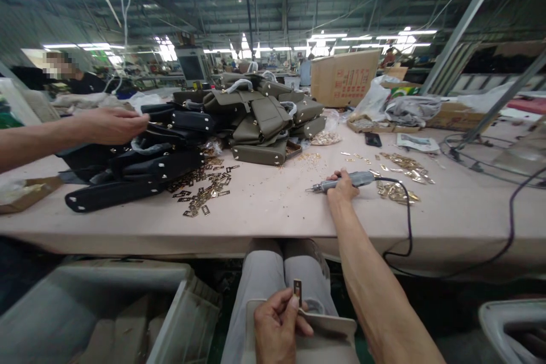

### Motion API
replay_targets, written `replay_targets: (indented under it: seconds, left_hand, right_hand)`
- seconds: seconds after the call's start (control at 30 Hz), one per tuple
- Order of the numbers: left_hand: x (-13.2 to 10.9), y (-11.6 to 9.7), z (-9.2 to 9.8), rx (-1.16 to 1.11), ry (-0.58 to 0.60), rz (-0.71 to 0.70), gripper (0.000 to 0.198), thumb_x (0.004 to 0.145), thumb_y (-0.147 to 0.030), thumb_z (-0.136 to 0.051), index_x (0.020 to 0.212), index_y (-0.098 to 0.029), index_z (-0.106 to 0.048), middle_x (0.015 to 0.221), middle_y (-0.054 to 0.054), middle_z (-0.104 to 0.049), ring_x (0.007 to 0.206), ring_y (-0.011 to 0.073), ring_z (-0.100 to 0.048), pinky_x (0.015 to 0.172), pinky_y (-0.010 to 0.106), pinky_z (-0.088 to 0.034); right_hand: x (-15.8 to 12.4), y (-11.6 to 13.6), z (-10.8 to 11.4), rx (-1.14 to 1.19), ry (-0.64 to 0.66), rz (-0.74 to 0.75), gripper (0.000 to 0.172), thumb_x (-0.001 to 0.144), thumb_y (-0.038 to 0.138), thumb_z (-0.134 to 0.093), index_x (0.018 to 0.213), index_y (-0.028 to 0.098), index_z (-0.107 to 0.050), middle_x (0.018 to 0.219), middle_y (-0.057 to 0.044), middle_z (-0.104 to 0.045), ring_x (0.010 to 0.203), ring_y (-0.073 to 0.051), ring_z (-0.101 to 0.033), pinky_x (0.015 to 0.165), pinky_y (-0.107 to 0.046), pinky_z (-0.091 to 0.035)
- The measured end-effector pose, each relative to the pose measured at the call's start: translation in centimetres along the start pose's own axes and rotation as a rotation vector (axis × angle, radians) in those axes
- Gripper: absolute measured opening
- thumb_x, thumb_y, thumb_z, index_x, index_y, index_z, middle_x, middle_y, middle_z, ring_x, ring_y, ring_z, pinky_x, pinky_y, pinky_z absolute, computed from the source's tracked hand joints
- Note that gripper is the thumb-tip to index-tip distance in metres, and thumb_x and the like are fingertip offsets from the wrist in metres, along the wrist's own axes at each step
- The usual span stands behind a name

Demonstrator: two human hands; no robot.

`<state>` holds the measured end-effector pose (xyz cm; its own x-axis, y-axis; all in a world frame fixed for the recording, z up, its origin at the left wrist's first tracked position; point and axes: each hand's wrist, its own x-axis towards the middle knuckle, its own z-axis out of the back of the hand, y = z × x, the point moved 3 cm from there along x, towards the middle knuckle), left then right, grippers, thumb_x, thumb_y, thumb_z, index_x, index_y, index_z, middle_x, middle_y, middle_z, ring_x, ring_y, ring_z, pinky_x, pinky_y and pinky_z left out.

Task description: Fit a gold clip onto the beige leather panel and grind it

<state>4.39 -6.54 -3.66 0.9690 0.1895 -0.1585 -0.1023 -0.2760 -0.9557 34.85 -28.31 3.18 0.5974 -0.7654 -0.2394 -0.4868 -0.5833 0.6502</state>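
Note:
My left hand [277, 324] is over my lap, its thumb and fingers pinching a small slotted metal plate [297, 291]. Under and beside that hand lies a pale leather-like piece [333, 327] across my thighs; whether the plate is joined to it I cannot tell. On the table my right hand [343, 186] grips a grey electric screwdriver [362, 178], its tip pointing left and its cord trailing off to the right. Loose gold-coloured metal plates [207, 192] are strewn left of the screwdriver, and small gold fittings [394, 192] lie in heaps on its right.
Black bags [136, 176] and olive bags [264, 119] are piled at the back left of the table [256, 216]. Another person's hand [113, 125] reaches in from the left. A carton [345, 77] and a phone [372, 139] are farther back. A plastic bin [187, 296] stands beside my legs.

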Motion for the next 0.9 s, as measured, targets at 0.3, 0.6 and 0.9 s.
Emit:
replay_targets:
  seconds: [0.3,0.6,0.9]
  left_hand:
    - [-0.2,-0.6,0.1,-0.002,0.022,-0.003,0.05,0.077,-0.061,-0.08,0.088,-0.012,-0.078,0.073,0.01,-0.077,0.042,0.0129,-0.064,0.045,0.019,-0.049]
    - [-0.6,-0.5,0.4,-0.007,0.018,0.009,0.058,0.074,-0.065,-0.08,0.09,-0.01,-0.078,0.074,0.012,-0.077,0.042,0.0136,-0.063,0.045,0.021,-0.049]
    - [-0.1,0.0,0.8,0.032,0.066,0.049,0.064,0.073,-0.069,-0.078,0.094,-0.009,-0.077,0.076,0.013,-0.078,0.045,0.0162,-0.066,0.046,0.023,-0.05]
  right_hand:
    - [0.0,1.2,1.2,0.004,-0.048,0.056,0.033,0.084,0.027,-0.077,0.079,0.021,-0.045,0.067,0.004,-0.062,0.046,-0.008,-0.052,0.038,-0.02,-0.05]
    - [-0.8,1.6,1.3,0.011,-0.056,0.03,0.037,0.084,0.031,-0.079,0.081,0.022,-0.042,0.065,0.004,-0.061,0.045,-0.009,-0.052,0.036,-0.02,-0.049]
    - [-0.9,2.8,1.7,0.047,-0.054,-0.03,0.029,0.088,0.018,-0.071,0.085,0.021,-0.042,0.07,0.004,-0.061,0.048,-0.007,-0.051,0.04,-0.019,-0.049]
